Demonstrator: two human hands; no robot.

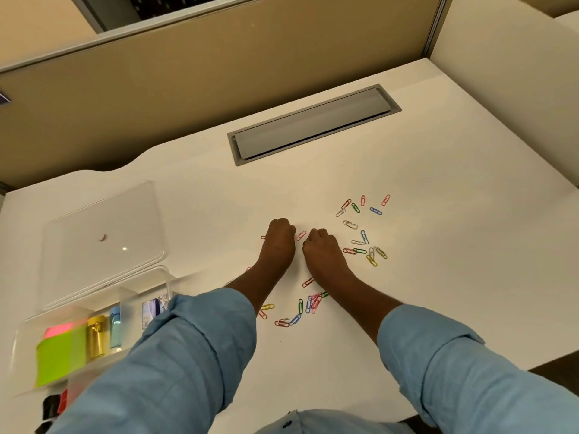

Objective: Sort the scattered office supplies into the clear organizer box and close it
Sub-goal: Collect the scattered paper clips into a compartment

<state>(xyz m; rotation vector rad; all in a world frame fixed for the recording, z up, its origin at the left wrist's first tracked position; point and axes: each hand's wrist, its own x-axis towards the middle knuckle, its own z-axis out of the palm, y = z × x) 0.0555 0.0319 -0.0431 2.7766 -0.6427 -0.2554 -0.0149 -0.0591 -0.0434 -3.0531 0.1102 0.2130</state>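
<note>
Blue-sleeved arms extended; left hand (279, 238), right hand (320, 245) curled knuckles-up, grip contents hidden.

Coloured paper clips (363, 233) are strewn flat all over the white desk; one loose bunch sits right of centre, another bunch (308, 303) lies nearer the front edge, a single pink clip (301, 235) in the middle; clear organizer box (94, 311) sits at the left, its lid (103, 239) swung open and tilted back; green and pink sticky notes (59, 350), a gold bit and a blue bit already in its compartments
</note>
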